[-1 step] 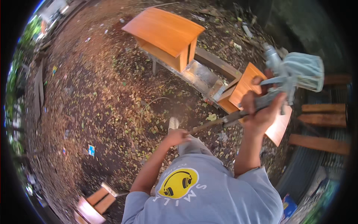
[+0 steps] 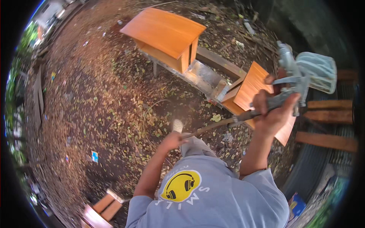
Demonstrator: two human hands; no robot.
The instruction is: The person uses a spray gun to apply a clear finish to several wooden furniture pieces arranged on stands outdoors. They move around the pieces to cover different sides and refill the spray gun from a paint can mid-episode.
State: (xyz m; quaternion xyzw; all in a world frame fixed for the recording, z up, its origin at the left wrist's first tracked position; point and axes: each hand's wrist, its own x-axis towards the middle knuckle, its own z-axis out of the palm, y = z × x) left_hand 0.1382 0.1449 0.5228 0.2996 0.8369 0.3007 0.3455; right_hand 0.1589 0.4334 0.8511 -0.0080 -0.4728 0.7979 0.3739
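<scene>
My right hand (image 2: 274,111) is wrapped round the handle of a grey metal spray gun (image 2: 292,81), with its pale, translucent cup (image 2: 318,72) at the far right. A hose (image 2: 216,126) runs from the handle down to my left hand (image 2: 172,142), whose fingers are closed on it. Just left of the gun is an orange-brown wooden piece (image 2: 251,87) with a flat panel, partly hidden behind my right hand. Farther off, a box-like wooden piece (image 2: 165,32) with a glossy overhanging top stands on a long grey bench (image 2: 205,76).
Brown boards (image 2: 329,116) lie at the right above corrugated sheets (image 2: 308,171). Another wooden piece (image 2: 108,207) sits at the lower left. A thin hose loop (image 2: 146,114) lies on leaf-strewn ground (image 2: 110,114). A blue packet (image 2: 94,156) is on the ground at the left.
The spray gun and my right hand have shifted slightly right. My left hand has moved a little left, still on the hose. The view has shifted slightly.
</scene>
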